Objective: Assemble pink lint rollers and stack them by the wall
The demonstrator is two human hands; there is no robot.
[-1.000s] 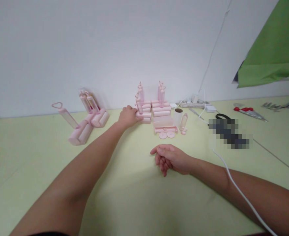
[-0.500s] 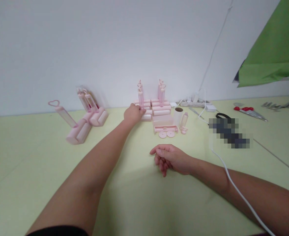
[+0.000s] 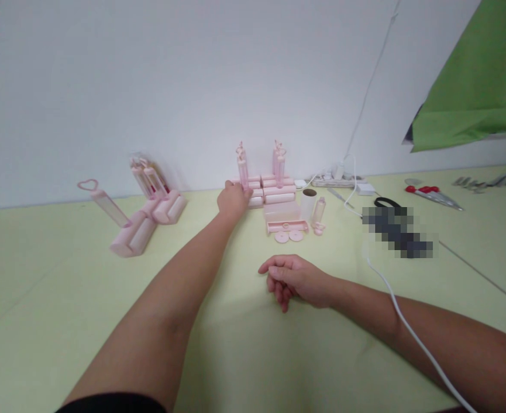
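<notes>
The left hand (image 3: 233, 198) held a pink roller (image 3: 256, 202) near twelve o'clock, maybe to keep it straight, while the right hand (image 3: 298, 280) curled loosely, empty.

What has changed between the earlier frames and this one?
The left hand has pushed the pink piece at its fingers back toward the wall, closer to those behind, and remains on it. The right hand, white tube and pink discs stayed put.

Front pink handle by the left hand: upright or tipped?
Upright: the handle rises nearly vertical beside the left hand, standing above the low pink rollers.
</notes>
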